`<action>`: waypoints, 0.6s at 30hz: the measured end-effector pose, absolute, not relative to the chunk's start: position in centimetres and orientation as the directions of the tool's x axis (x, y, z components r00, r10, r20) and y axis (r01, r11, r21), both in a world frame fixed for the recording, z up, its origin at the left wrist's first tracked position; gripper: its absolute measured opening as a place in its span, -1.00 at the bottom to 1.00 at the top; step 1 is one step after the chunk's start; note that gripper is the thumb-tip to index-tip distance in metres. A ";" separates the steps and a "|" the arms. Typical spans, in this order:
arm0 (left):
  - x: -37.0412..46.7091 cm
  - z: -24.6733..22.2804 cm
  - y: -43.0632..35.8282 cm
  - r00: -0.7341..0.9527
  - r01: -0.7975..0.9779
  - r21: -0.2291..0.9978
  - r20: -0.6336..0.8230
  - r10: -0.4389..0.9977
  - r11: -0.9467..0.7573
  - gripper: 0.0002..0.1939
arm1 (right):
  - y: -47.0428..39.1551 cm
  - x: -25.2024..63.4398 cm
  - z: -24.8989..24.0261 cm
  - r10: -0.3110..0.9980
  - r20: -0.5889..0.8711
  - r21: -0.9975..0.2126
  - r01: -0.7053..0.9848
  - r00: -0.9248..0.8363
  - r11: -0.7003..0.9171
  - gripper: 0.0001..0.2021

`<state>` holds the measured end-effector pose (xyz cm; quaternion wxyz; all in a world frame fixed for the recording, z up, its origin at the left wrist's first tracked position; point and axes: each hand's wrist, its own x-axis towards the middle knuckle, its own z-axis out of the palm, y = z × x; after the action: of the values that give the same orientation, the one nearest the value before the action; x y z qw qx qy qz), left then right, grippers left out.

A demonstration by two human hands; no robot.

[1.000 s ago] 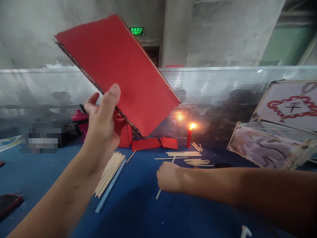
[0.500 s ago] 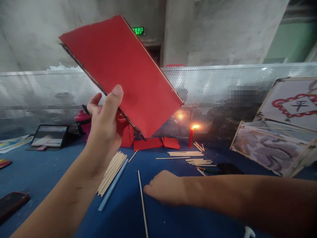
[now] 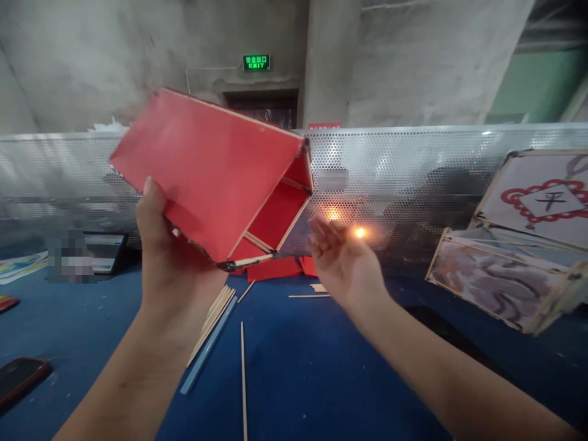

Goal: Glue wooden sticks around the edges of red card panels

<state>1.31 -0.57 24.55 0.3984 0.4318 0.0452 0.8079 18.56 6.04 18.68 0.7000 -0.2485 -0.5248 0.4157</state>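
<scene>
My left hand [image 3: 160,251] is closed on a red paper box lantern [image 3: 206,177], thumb on its side. The lantern has edges of thin wooden sticks and is lifted above the table, tilted, with its hollow end facing right. Dark marks show at its corners. My right hand [image 3: 351,263] is raised just right of that end, apart from it, fingers loosely spread and slightly blurred, with nothing visible in them. Behind this hand glows a candle flame [image 3: 361,233]; the candle's body is hidden. Below lie a bundle of wooden sticks [image 3: 214,318], a pale blue strip [image 3: 209,346] and a single stick [image 3: 243,380].
Folded red paper pieces [image 3: 275,269] lie at the back of the blue table [image 3: 312,380]. On the right stand painted stick-framed panels [image 3: 496,275]. A phone [image 3: 22,380] and a tablet [image 3: 105,251] are at left. A perforated metal screen [image 3: 395,184] borders the far edge.
The lantern has turned so its hollow end shows, and it has dropped lower and leftward in my left hand. My right hand has risen from the tabletop toward the lantern and opened.
</scene>
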 end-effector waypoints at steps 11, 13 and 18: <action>-0.1 22.9 -0.5 -0.127 -0.839 0.478 0.294 0.947 -0.261 -0.79 | 4.3 18.7 18.3 0.818 0.504 -0.697 0.429 -0.277 0.575 -0.54; 0.4 22.8 -0.5 -0.118 -0.850 0.479 0.233 0.965 -0.220 -0.76 | 5.2 18.4 18.4 0.774 0.628 -0.643 0.508 -0.079 0.573 -0.36; 1.3 22.5 -0.5 -0.051 -0.883 0.440 0.251 0.967 -0.161 -0.65 | 7.5 18.6 19.5 0.767 0.641 -0.717 0.365 0.009 0.594 -0.61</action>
<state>1.32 -0.54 22.51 0.6424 0.2491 0.0835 0.7199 18.56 7.47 19.49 0.5764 -0.4153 -0.6818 0.1744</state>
